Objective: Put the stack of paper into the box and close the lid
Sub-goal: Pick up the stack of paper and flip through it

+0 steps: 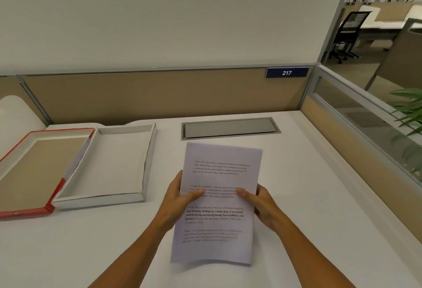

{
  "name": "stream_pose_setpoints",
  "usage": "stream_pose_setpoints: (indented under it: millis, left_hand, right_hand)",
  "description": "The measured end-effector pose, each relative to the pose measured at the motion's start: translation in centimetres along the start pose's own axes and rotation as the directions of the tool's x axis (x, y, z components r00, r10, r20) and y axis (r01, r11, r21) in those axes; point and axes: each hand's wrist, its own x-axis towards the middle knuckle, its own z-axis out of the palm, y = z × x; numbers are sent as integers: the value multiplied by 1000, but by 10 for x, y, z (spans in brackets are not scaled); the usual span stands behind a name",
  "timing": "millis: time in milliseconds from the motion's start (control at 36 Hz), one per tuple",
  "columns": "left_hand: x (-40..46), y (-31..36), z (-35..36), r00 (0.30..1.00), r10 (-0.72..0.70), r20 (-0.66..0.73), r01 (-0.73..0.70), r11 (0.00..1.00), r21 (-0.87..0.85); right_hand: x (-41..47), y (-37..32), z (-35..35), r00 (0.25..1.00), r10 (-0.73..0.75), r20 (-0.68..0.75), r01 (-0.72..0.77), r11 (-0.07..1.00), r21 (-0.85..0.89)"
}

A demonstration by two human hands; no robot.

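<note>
A stack of paper (219,223) with printed text is held up above the white desk, in front of me at the centre. My left hand (180,198) grips its left edge, thumb on top. My right hand (258,203) grips its right edge the same way. The white box (150,150) lies open and empty on the desk to the left of the paper. Its red-edged lid (25,213) lies upside down beside it, further left, touching the box.
A grey cable hatch (230,128) is set into the desk behind the paper. A beige partition (159,95) with a sign reading 217 runs along the back. A glass divider (365,123) and a green plant (408,114) stand at the right.
</note>
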Motion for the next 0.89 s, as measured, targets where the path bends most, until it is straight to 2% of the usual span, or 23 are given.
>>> stream_pose_setpoints:
  millis: [83,167,278,361,556,694,889]
  left_hand:
    - [-2,9,-1,997,71,-35,-72,997,-36]
    - [-2,15,4,986,127,-108,-134,989,-65]
    - [-5,18,13,948,226,-225,-238,971,-28]
    - [-6,13,13,914,288,-285,-302,953,-6]
    - [-13,-12,16,904,273,-329,-276,960,39]
    - [-7,-15,8,924,227,-307,-227,973,35]
    - [1,-3,-4,929,210,-306,-230,973,-31]
  right_hand:
    - [-6,-17,9,995,-88,-46,89,995,42]
    - [-14,-33,25,970,-194,-149,196,981,-1]
    - [-26,-38,55,918,-327,-224,325,944,-50]
    - [-34,-30,68,892,-374,-253,374,926,-50]
    - [-40,-2,70,879,-396,-266,394,917,-60]
    - [-38,-6,61,890,-404,-210,391,914,-106]
    - [-34,-22,54,890,-434,-138,417,899,-136]
